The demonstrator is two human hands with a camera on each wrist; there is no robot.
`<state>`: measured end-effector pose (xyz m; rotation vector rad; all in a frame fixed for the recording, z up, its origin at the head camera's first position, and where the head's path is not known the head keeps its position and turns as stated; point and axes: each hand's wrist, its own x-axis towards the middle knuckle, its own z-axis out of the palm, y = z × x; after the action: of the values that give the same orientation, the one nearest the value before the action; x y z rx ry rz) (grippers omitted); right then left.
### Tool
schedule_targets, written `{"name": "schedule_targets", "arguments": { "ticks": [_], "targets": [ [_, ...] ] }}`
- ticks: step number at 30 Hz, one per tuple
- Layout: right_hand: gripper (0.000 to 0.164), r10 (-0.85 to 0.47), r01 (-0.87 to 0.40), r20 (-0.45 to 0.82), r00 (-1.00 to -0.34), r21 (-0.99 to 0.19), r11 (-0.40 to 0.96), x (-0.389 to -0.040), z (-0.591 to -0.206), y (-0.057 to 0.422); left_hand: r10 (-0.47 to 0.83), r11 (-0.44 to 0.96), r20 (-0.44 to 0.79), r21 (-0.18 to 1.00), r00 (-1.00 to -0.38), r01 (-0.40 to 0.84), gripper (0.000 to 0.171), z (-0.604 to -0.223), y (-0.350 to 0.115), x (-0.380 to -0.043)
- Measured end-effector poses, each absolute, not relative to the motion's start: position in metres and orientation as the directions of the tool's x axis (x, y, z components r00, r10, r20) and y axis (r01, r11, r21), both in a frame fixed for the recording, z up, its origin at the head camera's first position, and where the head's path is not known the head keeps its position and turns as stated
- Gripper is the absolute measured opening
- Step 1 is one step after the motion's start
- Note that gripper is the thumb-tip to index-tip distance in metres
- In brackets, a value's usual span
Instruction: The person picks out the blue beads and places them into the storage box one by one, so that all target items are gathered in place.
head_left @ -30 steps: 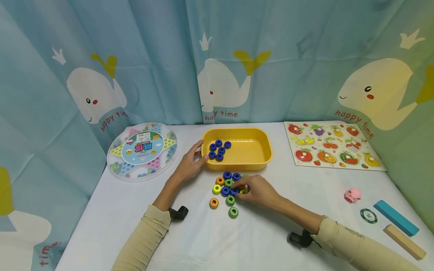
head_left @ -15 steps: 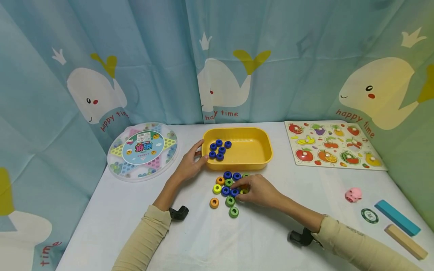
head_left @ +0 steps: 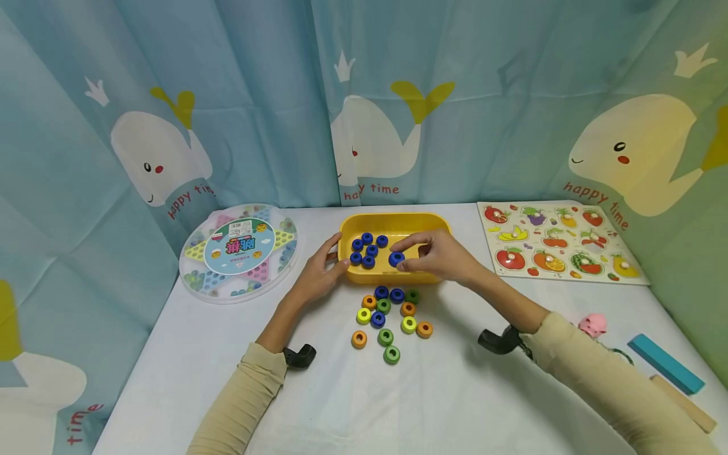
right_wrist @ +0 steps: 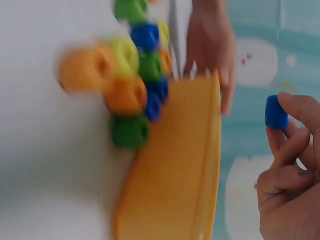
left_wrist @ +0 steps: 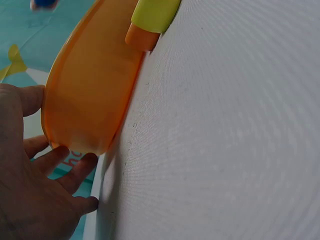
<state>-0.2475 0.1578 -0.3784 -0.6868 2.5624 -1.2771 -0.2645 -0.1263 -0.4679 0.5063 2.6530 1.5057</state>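
Between thumb and fingers my right hand (head_left: 440, 256) pinches a blue ring-shaped bead (head_left: 396, 260), held over the yellow tray (head_left: 387, 279). The right wrist view shows this bead (right_wrist: 276, 112) at the fingertips, above the tray rim. My left hand (head_left: 318, 278) touches the tray's left end; in the left wrist view its thumb rests at the rim and its spread fingers lie against the end wall. Several blue beads (head_left: 371, 251) lie inside the tray on the left. In front of it are loose green, orange, yellow and blue beads (head_left: 385, 337).
A round Chinese checkers set (head_left: 239, 248) lies at the left. On the back right is a fruit peg puzzle (head_left: 560, 243). A pink pig (head_left: 593, 323), a blue block (head_left: 665, 364) and a partly covered wooden block (head_left: 685, 404) lie at the right. A curtain (head_left: 261, 126) hangs behind.
My right hand has picked a blue bead out of the loose group and moved it up and back over the tray. The left hand stays at the tray's left end.
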Motion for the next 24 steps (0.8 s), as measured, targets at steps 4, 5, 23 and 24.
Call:
{"name": "schedule_targets", "arguments": {
  "ticks": [4, 5, 23, 24],
  "targets": [
    [0.038, -0.454, -0.236, -0.034, -0.890, -0.819, 0.523, -0.285, -0.383, 0.156, 0.299, 0.467, 0.124, 0.846, -0.946, 0.259, 0.065, -0.469, -0.127, -0.265],
    [0.039, -0.447, -0.215, -0.056, -0.893, -0.820, 0.531, -0.293, -0.387, 0.155, 0.299, 0.463, 0.127, 0.847, -0.946, 0.260, 0.065, -0.469, -0.127, -0.264],
    [0.024, -0.491, -0.121, -0.234, -0.839, -0.800, 0.588, -0.340, -0.437, 0.143, 0.310, 0.461, 0.122, 0.848, -0.943, 0.261, 0.065, -0.469, -0.127, -0.266],
    [0.023, -0.494, -0.122, -0.241, -0.836, -0.795, 0.594, -0.341, -0.438, 0.142, 0.309, 0.461, 0.121, 0.849, -0.943, 0.260, 0.065, -0.469, -0.127, -0.266]
  ]
}}
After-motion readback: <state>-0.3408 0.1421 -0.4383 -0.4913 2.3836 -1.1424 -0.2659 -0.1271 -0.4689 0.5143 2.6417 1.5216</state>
